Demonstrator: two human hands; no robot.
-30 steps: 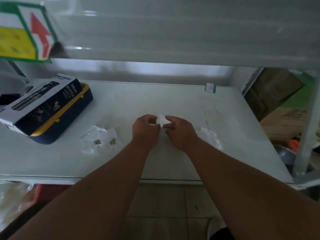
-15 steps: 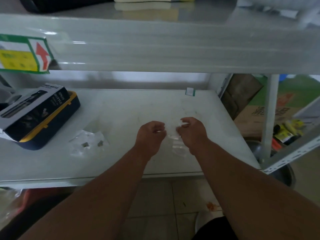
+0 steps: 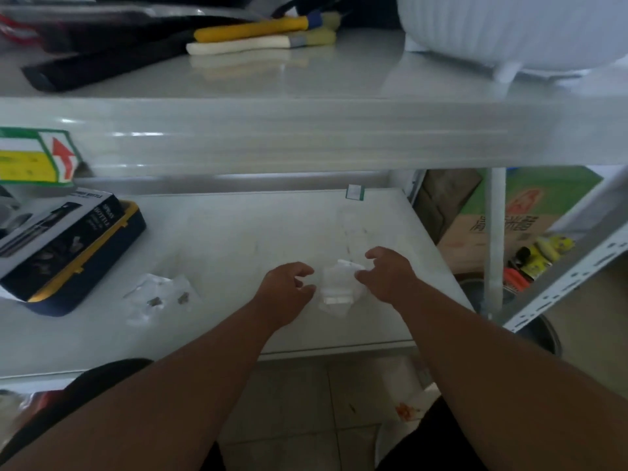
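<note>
On shelf (image 3: 238,239): clear plastic bag (image 3: 334,287), top pinched by right hand (image 3: 390,280); left hand (image 3: 285,294), fingers loosely curled alongside, empty. Risk: slick film slips free.

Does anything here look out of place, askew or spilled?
Yes. An orange stain marks the floor tiles below the shelf, like a small spill. On the left, the spray bottle box lies askew across the blue case.
</note>
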